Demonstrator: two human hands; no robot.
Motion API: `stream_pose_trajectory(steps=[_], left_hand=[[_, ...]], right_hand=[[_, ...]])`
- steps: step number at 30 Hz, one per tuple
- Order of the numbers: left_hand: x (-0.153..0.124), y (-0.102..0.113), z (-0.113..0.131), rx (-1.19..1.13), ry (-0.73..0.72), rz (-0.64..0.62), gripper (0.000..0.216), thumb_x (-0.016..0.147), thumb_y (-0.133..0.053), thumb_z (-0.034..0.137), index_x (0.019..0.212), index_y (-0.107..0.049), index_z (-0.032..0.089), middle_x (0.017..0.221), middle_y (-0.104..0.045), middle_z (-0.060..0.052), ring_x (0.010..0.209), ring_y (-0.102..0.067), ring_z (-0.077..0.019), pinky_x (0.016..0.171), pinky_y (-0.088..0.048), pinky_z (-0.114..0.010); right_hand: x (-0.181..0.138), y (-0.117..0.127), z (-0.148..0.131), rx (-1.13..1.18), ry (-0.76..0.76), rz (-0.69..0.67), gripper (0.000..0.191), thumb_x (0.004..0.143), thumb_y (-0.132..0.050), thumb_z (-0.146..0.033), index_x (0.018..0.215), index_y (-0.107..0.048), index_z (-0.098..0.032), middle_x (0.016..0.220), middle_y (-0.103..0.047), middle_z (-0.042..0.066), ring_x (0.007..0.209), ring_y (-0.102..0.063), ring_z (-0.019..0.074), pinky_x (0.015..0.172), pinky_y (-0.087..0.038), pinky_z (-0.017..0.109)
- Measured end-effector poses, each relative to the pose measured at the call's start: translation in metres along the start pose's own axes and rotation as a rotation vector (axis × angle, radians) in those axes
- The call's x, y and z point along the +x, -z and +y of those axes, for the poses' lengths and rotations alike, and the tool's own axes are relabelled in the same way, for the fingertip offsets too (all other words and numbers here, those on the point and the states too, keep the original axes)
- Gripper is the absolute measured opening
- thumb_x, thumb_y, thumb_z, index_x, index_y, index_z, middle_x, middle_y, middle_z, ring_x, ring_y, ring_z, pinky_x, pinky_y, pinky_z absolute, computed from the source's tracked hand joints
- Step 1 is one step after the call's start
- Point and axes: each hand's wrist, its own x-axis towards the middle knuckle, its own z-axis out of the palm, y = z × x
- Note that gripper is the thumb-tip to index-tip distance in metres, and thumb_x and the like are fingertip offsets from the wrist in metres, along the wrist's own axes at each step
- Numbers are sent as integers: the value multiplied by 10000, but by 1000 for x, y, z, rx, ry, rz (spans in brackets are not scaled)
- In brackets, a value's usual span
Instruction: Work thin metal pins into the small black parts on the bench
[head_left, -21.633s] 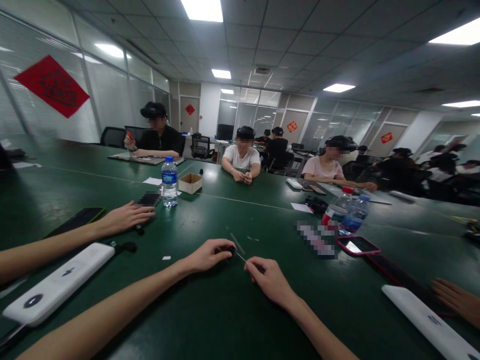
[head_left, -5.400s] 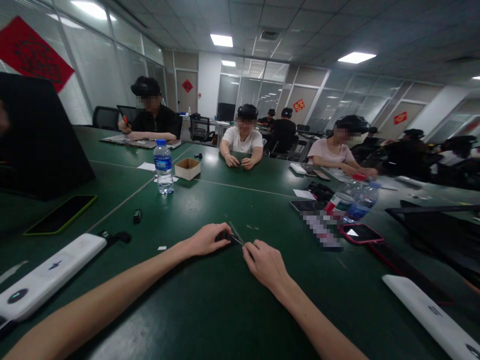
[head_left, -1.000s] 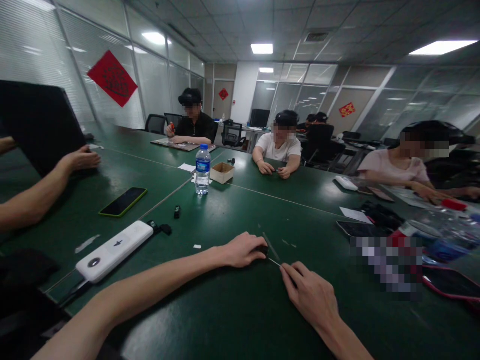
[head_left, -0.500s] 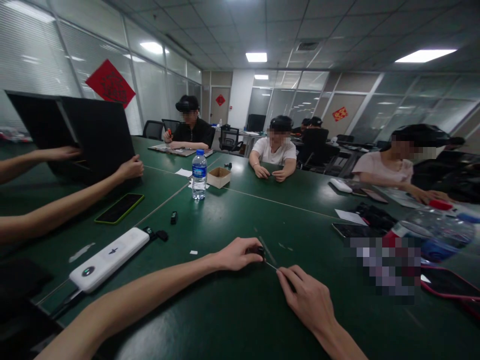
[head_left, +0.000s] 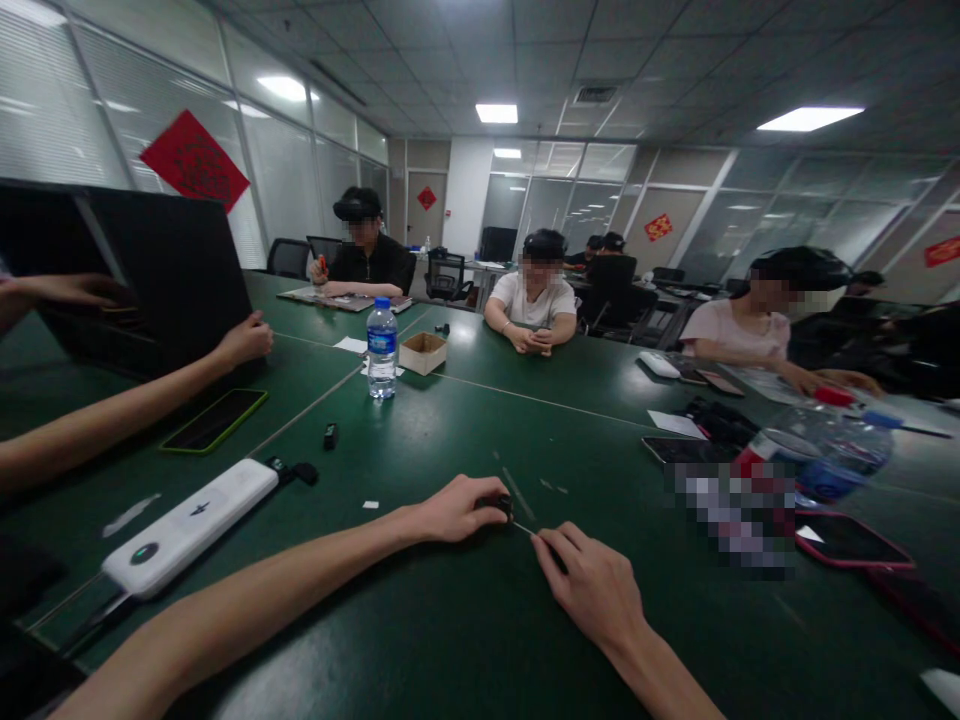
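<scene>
A small black object [head_left: 496, 506], partly hidden, is held between the thumb and curled fingers of the left hand [head_left: 465, 508], which is rested on a green table [head_left: 420, 630], near its middle. A thin metal rod [head_left: 523, 528] is pinched narrowly by the thumb and fingertips of the right hand [head_left: 589, 580] and is pointed at the object; whether the two are touching cannot be told. Toward the table's left edge, a white oblong device [head_left: 193, 525] is laid with a cable attached, and beyond it a green-cased phone [head_left: 216, 421] is placed face up. A black case [head_left: 176, 270] there is gripped by another person's hands. Toward the far edge, an upright water bottle [head_left: 382, 350] is set just beside an open cardboard box [head_left: 422, 353]. Toward the right edge, plastic bottles [head_left: 844, 455] are grouped near a pink-cased phone [head_left: 853, 540].
</scene>
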Motion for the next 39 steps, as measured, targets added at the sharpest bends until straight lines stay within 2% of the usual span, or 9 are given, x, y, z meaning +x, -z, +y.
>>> stream_pose_trajectory(steps=[8, 14, 23, 35, 39], left_hand=[[-1, -2, 1, 3, 3, 22, 203, 885, -565, 281, 1056, -572, 172, 968, -680, -25, 854, -629, -152, 767, -449, -250], [-1, -5, 6, -81, 19, 30, 167, 881, -556, 224, 1042, -572, 179, 988, -684, -24, 883, -628, -150, 791, -455, -253], [-1, -14, 3, -197, 96, 75, 166, 882, -551, 252, 1020, -565, 161, 892, -663, -24, 731, -595, -126, 685, -454, -242], [-2, -10, 9, -69, 75, 87, 203, 896, -538, 298, 1043, -568, 161, 865, -622, -15, 744, -563, -134, 661, -423, -236], [-3, -11, 8, -76, 49, 46, 205, 898, -538, 279, 1067, -571, 168, 924, -642, -31, 806, -591, -151, 718, -445, -256]], right_hand=[[1, 0, -3, -4, -39, -17, 433, 968, -334, -405, 890, -701, -188, 818, -650, 50, 588, -565, 95, 502, -369, 200], [1, -1, -2, -11, -56, -51, 394, 957, -365, -413, 900, -694, -204, 842, -648, 42, 593, -571, 91, 510, -387, 193], [-1, 5, -3, 30, -34, 26, 452, 962, -338, -417, 840, -702, -179, 791, -661, 55, 569, -562, 89, 497, -377, 185], [-1, 3, -1, 81, -39, 95, 418, 950, -385, -412, 794, -701, -186, 756, -671, 42, 587, -595, 104, 515, -404, 193], [2, 8, 0, 226, -137, 207, 391, 951, -397, -388, 787, -686, -182, 722, -661, 38, 596, -590, 114, 550, -433, 209]])
